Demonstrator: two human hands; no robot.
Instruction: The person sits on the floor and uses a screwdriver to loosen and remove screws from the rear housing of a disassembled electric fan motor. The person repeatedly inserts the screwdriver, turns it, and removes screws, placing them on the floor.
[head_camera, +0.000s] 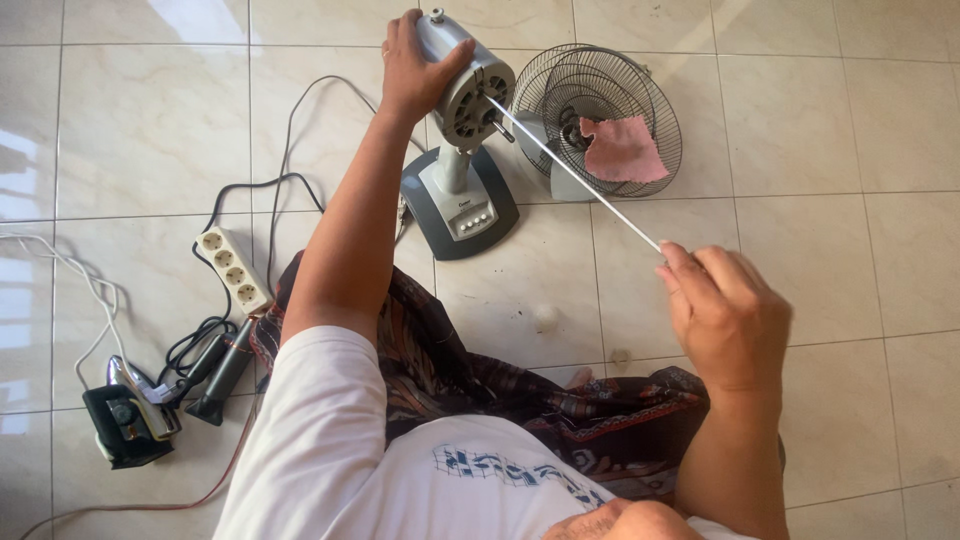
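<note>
Running as a thin, straight metal rod (575, 175) from the motor housing (465, 85) of a grey table fan, slanting down-right toward the viewer. Left hand (415, 70) wrapping closed over the housing; right hand (722, 315) pinching the rod's near end. Lying behind: round wire fan guard (600, 100) with pink cloth (625, 150). Sitting left on glossy tile: white power strip (233, 270), tangled cables, black tool (125, 420).

Rod's (575, 172) near end — hidden in right hand (725, 320)
</note>
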